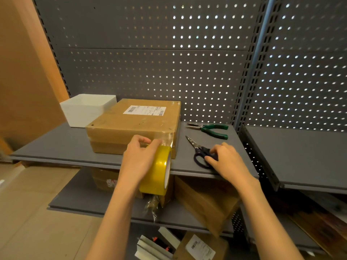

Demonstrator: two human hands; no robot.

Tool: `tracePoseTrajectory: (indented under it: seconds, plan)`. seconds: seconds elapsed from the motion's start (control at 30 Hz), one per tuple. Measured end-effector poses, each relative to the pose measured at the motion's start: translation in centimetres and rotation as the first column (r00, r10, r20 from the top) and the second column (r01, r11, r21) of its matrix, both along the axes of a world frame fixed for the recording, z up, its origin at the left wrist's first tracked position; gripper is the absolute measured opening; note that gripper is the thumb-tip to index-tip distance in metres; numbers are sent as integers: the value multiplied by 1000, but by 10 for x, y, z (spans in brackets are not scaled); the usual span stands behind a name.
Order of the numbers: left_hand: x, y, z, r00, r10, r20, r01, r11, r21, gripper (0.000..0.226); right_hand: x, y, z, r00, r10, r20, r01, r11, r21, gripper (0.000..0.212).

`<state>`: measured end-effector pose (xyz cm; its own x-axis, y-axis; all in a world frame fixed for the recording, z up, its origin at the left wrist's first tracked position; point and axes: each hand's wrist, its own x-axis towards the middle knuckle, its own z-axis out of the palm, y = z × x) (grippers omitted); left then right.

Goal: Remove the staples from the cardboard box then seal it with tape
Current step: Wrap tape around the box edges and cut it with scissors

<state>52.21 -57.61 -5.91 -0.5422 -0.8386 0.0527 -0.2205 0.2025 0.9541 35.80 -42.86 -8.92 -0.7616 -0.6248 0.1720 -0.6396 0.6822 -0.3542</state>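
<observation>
Head view, left to right: the box (135, 124) lies on the shelf (56, 147), its front right corner already under a clear tape strip. My left hand (138, 158) wraps the tape roll (159, 171) just before that corner, the strip stretched taut between them. To the right, my right hand (225, 160), the nearer one, closes its grip on the scissors (199, 152), blades pointing up-left away from me. I judge the cut comes next, leftwards across that strip.
</observation>
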Motion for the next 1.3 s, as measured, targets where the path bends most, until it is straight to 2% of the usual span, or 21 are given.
tracePoseTrajectory:
  seconds: [0.17,0.37,0.43,0.5,0.57,0.67,0.73,0.8,0.93,1.1,1.3]
  plan:
    - [-2,-2,0,992,0,123,21,986,-167,20,7,-6,-2,987,-22,-158,32,997,65,38]
    - [-2,1,1,990,29,140,7,967,-256,23,10,-18,-8,990,-65,-124,69,997,29,32]
    - [-2,0,1,989,37,143,1,967,-255,25,7,-18,-9,993,-101,-61,101,995,-9,31]
    - [-2,-1,0,987,31,156,7,971,-238,26,3,-14,-6,991,-92,97,104,986,-127,28]
    - [-2,-3,0,987,12,162,22,979,-202,25,3,-10,0,962,12,274,79,945,-318,25]
    - [-4,-8,0,989,-27,145,45,992,-120,21,10,-5,11,917,219,332,10,822,-569,24]
    - [-6,-12,1,992,-48,118,54,998,-44,20,15,0,15,880,331,341,-41,768,-639,34]
    - [-7,-15,3,992,-64,107,63,998,6,18,20,4,17,858,369,358,-67,770,-634,46]
    - [-8,-18,6,992,-84,94,81,996,35,15,24,17,20,904,279,324,-92,868,-489,70]
    - [-7,-24,13,985,-140,102,132,988,83,13,20,39,25,892,293,345,-172,924,-341,73]
    - [-10,-28,17,979,-141,148,138,990,30,16,18,52,26,842,332,424,-240,936,-256,72]
